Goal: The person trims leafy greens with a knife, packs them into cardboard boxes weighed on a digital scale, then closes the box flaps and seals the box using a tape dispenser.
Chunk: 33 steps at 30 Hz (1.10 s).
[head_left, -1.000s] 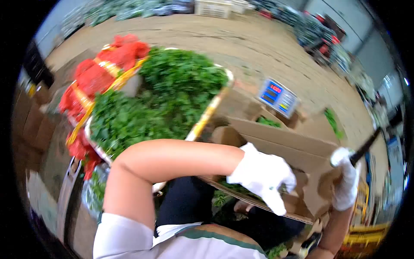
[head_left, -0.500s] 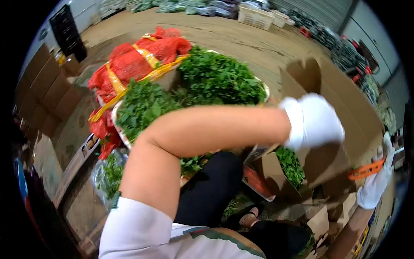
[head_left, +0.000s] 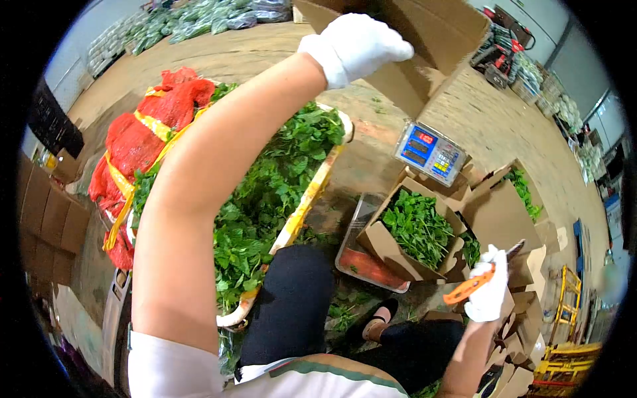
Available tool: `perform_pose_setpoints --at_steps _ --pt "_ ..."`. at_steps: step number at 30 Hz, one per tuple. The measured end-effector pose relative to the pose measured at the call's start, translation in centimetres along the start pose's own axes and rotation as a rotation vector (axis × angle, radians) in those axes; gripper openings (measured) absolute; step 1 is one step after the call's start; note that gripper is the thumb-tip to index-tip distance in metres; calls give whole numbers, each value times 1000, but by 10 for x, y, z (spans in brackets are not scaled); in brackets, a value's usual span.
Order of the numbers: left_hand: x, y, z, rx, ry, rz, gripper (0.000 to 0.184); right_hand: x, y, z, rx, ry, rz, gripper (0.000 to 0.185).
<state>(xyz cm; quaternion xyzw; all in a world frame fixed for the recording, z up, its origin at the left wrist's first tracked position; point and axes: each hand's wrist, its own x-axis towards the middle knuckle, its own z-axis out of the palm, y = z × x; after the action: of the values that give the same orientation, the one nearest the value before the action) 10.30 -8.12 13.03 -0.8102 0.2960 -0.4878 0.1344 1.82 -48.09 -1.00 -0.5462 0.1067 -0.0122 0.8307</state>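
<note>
My left hand (head_left: 355, 50), in a white glove, is raised at the top of the view and closed on the edge of an open cardboard box (head_left: 434, 40). My right hand (head_left: 490, 285), also gloved, is closed around an orange-handled knife (head_left: 468, 286); its blade tip sticks out past the far side of the hand. Left of that hand, a smaller carton (head_left: 383, 244) packed with leafy greens (head_left: 418, 229) stands by a digital scale (head_left: 431, 152) with a lit red display. A wide tub (head_left: 308, 205) heaped with loose greens (head_left: 249, 219) lies partly behind my left forearm.
A red mesh sack (head_left: 133, 142) with yellow tape lies against the tub's far left. Flattened and opened cartons (head_left: 524, 305) crowd my right side. A yellow metal rack (head_left: 566, 302) stands at the far right. Bagged produce (head_left: 206, 23) lines the back.
My left hand and the cardboard box have swung up and left, uncovering the scale and the carton of greens. With my head turned, my right hand and the knife appear further left.
</note>
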Motion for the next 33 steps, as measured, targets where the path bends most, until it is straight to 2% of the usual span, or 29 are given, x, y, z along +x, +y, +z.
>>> perform_pose_setpoints --at_steps 3,7,11,14,16,20,24,25,26,28,30,33 --pt "-4 -1 26 26 -145 32 19 3 18 -11 64 -10 122 18" --pt "-7 -1 78 73 -273 22 7 -1 9 1 74 11 64 20" --pt "-11 -10 140 127 -358 3 8 1 0 2 39 131 92 22" --pt "-15 -7 181 130 -395 -55 9 4 0 -1 74 173 126 22" --pt "-26 1 211 130 -498 -195 13 5 2 -7 121 122 116 23" --pt "-58 29 265 87 -623 -286 18 3 -2 3 18 175 55 30" --pt "-92 60 311 24 -1172 -396 21 3 -4 15 -123 275 3 33" --pt "-110 72 318 41 -1166 -530 23 3 -4 17 -129 295 14 33" --pt "-124 79 327 12 -1275 -560 24 3 -5 18 -155 307 4 33" --pt "-101 100 283 -43 -1494 -616 28 5 -5 17 -186 331 -3 34" --pt "-103 107 279 6 -1433 -539 26 6 -5 13 -107 250 15 33" --pt "-90 109 270 -54 -1335 -385 23 6 -5 11 -165 245 37 29"
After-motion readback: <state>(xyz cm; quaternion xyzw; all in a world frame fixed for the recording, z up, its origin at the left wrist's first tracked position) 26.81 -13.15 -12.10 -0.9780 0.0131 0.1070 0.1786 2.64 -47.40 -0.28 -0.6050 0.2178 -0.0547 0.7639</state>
